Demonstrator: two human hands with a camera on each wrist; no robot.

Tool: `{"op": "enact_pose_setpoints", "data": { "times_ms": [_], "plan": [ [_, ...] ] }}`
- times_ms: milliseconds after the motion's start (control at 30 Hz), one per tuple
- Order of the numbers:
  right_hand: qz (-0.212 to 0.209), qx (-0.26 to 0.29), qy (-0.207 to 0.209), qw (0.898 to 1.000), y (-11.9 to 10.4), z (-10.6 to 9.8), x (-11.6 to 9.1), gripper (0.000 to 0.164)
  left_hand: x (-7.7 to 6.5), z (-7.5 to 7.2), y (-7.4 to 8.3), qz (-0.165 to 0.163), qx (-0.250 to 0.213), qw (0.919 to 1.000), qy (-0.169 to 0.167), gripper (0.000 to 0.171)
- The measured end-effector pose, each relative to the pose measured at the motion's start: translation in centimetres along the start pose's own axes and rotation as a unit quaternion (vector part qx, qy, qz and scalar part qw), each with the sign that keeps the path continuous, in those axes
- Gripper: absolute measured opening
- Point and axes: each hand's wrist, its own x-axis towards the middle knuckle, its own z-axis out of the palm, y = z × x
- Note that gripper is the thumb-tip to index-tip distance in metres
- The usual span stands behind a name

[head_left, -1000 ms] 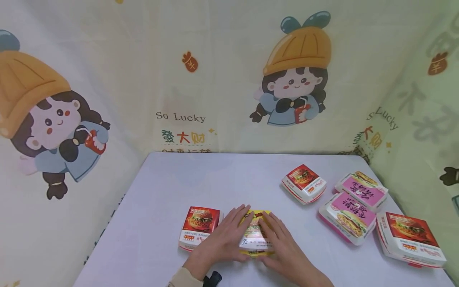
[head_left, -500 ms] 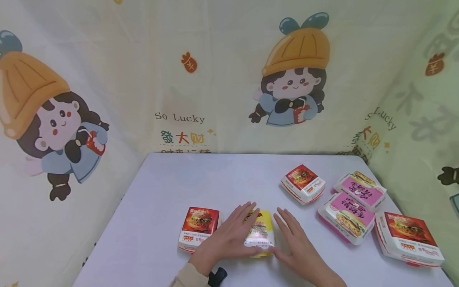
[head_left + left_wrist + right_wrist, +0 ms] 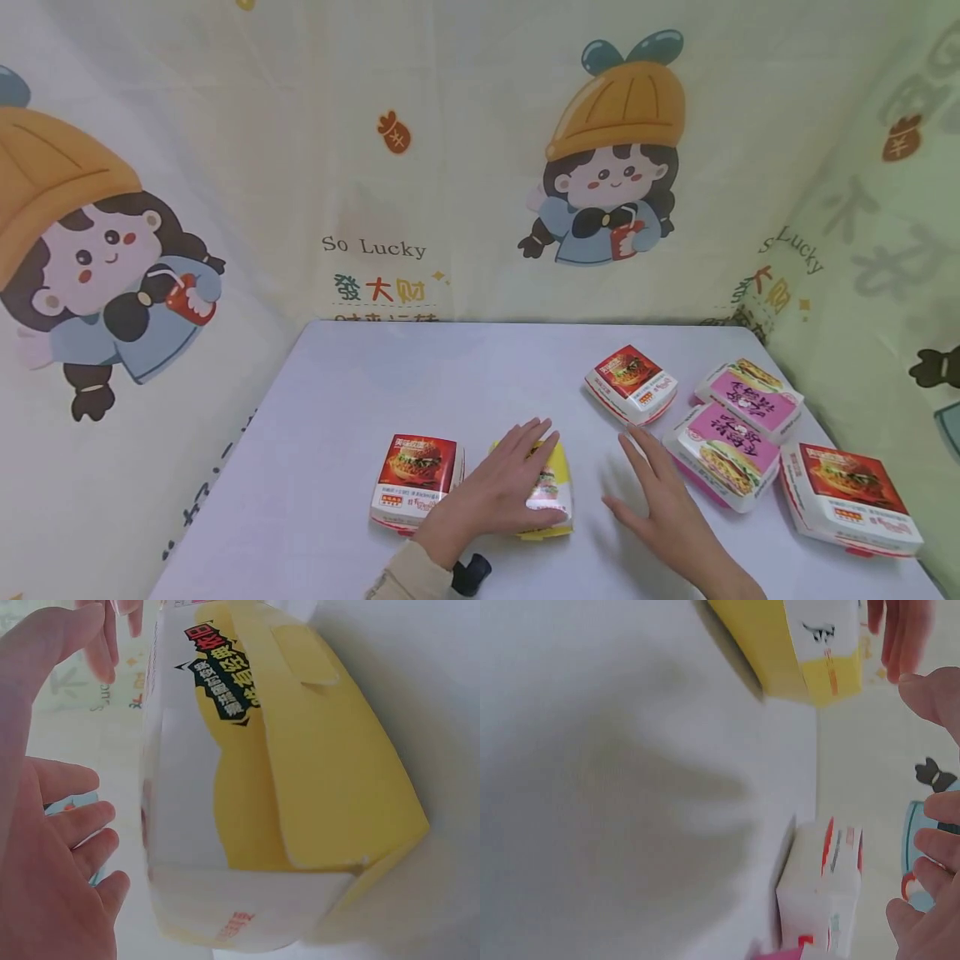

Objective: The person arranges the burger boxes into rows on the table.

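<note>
A closed yellow-and-white burger box (image 3: 557, 475) lies at the front middle of the table. My left hand (image 3: 498, 492) is over its left part, fingers straight and spread a little, hiding that side in the head view. From the left wrist, the box's yellow flap (image 3: 337, 772) shows close up, with the hand's fingers (image 3: 82, 825) above the top. My right hand (image 3: 663, 508) hovers apart from the box, to its right, fingers loosely extended and holding nothing. Its shadow falls on the white table in the right wrist view, where the box's yellow corner (image 3: 817, 671) also appears.
A red-and-white burger box (image 3: 415, 479) sits left of the yellow one. Another red box (image 3: 632, 383) stands farther back. At right are two pink boxes (image 3: 723, 450), touching or overlapping, and a larger red box (image 3: 851, 496) near the table's right edge. A printed cloth (image 3: 480, 167) hangs behind.
Both hands were on the yellow box at first. My right hand has let go and moved right, away from it. My left hand has shifted slightly right over the box.
</note>
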Motion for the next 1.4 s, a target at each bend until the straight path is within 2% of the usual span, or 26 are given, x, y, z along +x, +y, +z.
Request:
{"op": "enact_pose_setpoints", "data": {
  "times_ms": [233, 467, 633, 900, 1100, 1400],
  "plan": [
    [0.047, -0.015, 0.001, 0.999, 2.0, -1.5, -0.1, 0.093, 0.6, 0.3, 0.4, 0.0, -0.01, 0.9999, -0.003, 0.091],
    [0.095, -0.033, 0.002, 0.995, 3.9, -2.7, -0.4, 0.087, 1.5, 0.7, 0.8, 0.009, 0.004, 0.9999, 0.005, 0.09],
    [0.112, -0.039, 0.012, 0.993, 5.4, -3.4, -0.7, 0.087, 2.0, 0.9, 1.1, 0.014, -0.014, 0.9998, 0.004, 0.089],
    [0.202, -0.055, -0.06, 0.976, 7.1, -4.4, -1.5, 0.093, 2.7, 1.2, 1.6, 0.025, -0.037, 0.999, -0.01, 0.089],
    [0.194, -0.073, -0.055, 0.977, 8.3, -4.5, -1.8, 0.098, 3.0, 1.3, 1.8, 0.013, -0.042, 0.9989, -0.019, 0.089],
    [0.229, -0.071, -0.096, 0.966, 9.4, -4.6, -2.1, 0.108, 3.4, 1.3, 2.2, 0.011, -0.039, 0.9988, -0.027, 0.09]
  ]
}}
